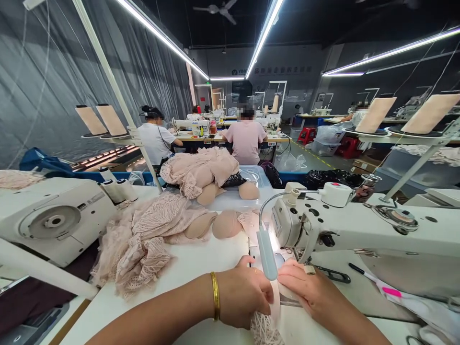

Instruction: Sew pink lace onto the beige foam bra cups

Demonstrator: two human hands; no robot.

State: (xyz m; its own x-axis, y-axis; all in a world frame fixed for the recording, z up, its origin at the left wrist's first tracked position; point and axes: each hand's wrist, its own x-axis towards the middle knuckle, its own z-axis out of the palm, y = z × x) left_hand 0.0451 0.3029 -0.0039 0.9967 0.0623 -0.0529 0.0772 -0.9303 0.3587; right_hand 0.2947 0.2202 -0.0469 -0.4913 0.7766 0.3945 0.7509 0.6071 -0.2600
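Observation:
My left hand (247,293), with a gold bangle at its wrist, is closed with curled fingers on a piece of beige lace fabric (265,328), whose patterned edge hangs below. My right hand (305,287) lies with outstretched fingers on the smooth part of the fabric beside the needle area of a white sewing machine (338,227); a pale band is around one finger. Between the hands, a smooth beige strip (275,302) curves toward me. A grey gooseneck lamp (266,254) hides part of the fabric and the needle.
Piled lace garments (154,230) and molded cups (227,224) lie left of the machine. Behind stands a clear plastic bin (264,179) heaped with more garments. Small scissors-like snips (332,274) and a marker (362,274) lie at right. Two co-workers sit ahead at other machines.

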